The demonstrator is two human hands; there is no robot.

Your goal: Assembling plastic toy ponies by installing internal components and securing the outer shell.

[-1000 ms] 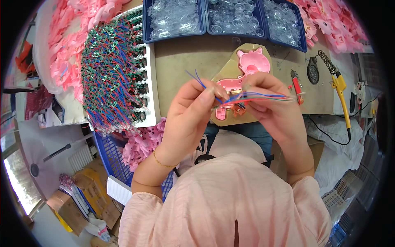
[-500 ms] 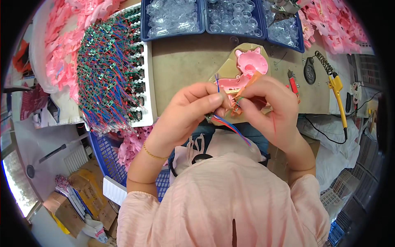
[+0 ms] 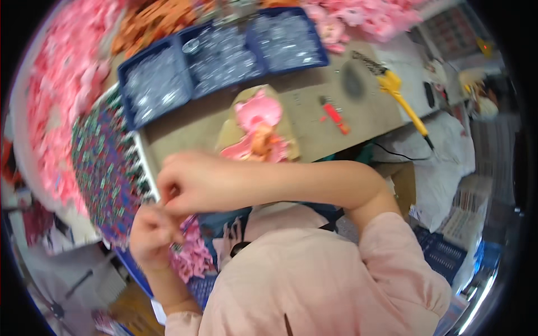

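My right hand (image 3: 193,182) reaches across to the left, its fingers curled closed beside the near edge of the white tray (image 3: 147,168). Whatever it may be pinching is hidden. Just below it my left hand (image 3: 152,232) is held close, its fingers bent and smeared by motion. The tray holds many small green circuit boards with red and blue wires (image 3: 103,168). Apart from both hands, a pink animal-shaped plastic shell (image 3: 259,111) lies on a tan pad (image 3: 286,120), with an orange piece (image 3: 261,141) resting in its lower part.
A blue three-section bin (image 3: 188,67) of clear plastic parts stands at the back. Pink parts (image 3: 61,101) are heaped at left, orange ones (image 3: 157,22) behind. Red-handled cutters (image 3: 336,117) and a yellow tool on a coiled cord (image 3: 406,103) lie at right. A blue basket (image 3: 131,263) stands below left.
Both hands have moved left from the pink shell to the wired-board tray. The orange piece now lies in the shell, out of my right hand. The view has shifted and turned.
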